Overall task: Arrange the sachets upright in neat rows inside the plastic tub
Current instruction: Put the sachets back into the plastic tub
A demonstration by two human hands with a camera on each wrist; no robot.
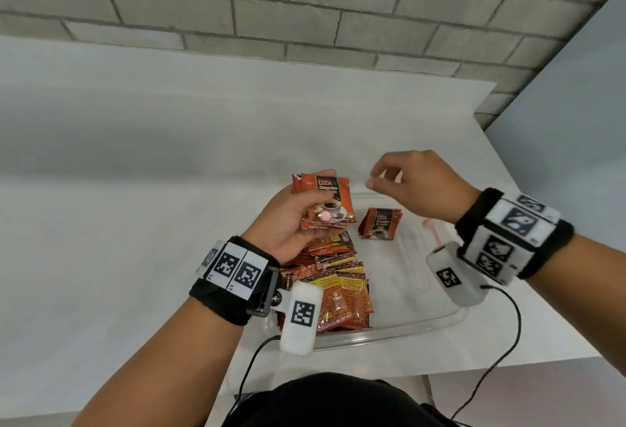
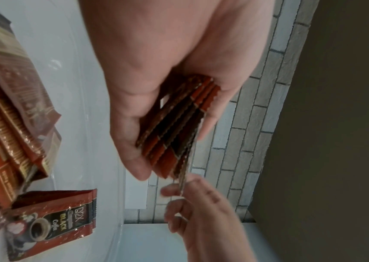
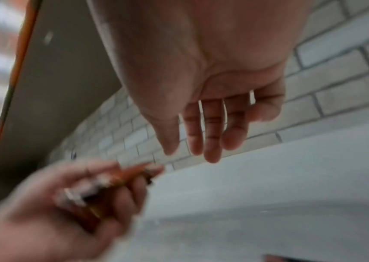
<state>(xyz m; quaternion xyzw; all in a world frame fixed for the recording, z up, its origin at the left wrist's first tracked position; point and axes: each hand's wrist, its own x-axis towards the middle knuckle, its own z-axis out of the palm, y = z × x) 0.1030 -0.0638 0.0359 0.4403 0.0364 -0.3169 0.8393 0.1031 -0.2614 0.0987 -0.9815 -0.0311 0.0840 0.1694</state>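
Left hand [image 1: 288,220] gripped a fanned stack of sachets [image 1: 327,203] above the plastic tub [image 1: 389,326]; right hand [image 1: 418,186] hovered beside it, fingers loosely curled, empty.

Glossy foil sachets [image 1: 328,201] are glinting in a clear plastic tub [image 1: 399,321] (smooth), on a matt white table [image 1: 169,172].

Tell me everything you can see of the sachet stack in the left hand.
The sachet stack is several flat red-brown foil packets with serrated edges, fanned slightly. The top one faces up, printed D2X with a coffee cup. The left hand holds it in its grip above the plastic tub's far left corner. No other contact is clear.
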